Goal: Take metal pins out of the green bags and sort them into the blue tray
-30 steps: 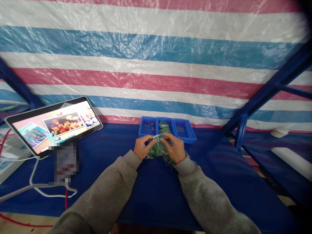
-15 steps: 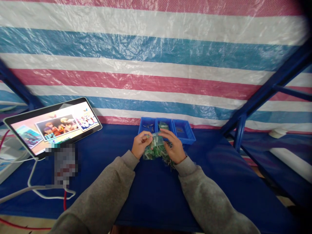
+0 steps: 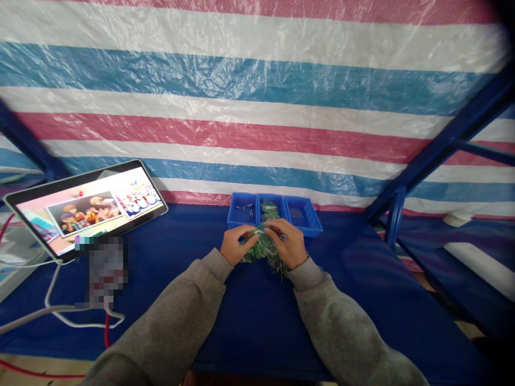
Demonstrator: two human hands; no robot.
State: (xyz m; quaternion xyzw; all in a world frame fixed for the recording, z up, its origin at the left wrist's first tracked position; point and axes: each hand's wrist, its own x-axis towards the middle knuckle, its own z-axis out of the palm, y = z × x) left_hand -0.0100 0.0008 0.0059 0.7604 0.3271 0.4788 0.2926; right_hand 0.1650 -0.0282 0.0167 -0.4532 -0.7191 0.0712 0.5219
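My left hand (image 3: 234, 244) and my right hand (image 3: 291, 245) meet over the table, thumbs and fingers closed on the upper edge of a small clear plastic bag (image 3: 256, 253). Green material and thin light pieces show through the bag; what they are is too small to tell. Partly under my right hand lies a pile of similar green bags with thin metal-looking pieces (image 3: 279, 265). Just beyond my fingers stand three joined blue bins. A few small metal parts lie in the left bin (image 3: 242, 216), green bags in the middle bin (image 3: 270, 207), and small dull pieces in the right bin (image 3: 302, 215).
A lit tablet (image 3: 88, 209) leans at the left of the blue table (image 3: 257, 332). White and red cables and a blurred-out item (image 3: 107, 273) lie nearby. Blue metal posts (image 3: 396, 214) flank the table, with a striped plastic sheet (image 3: 257, 107) behind.
My right fingers, spread beside the bag before, have closed on its top edge. My left hand has turned inward, and the bag's upper part is now mostly covered by my fingers.
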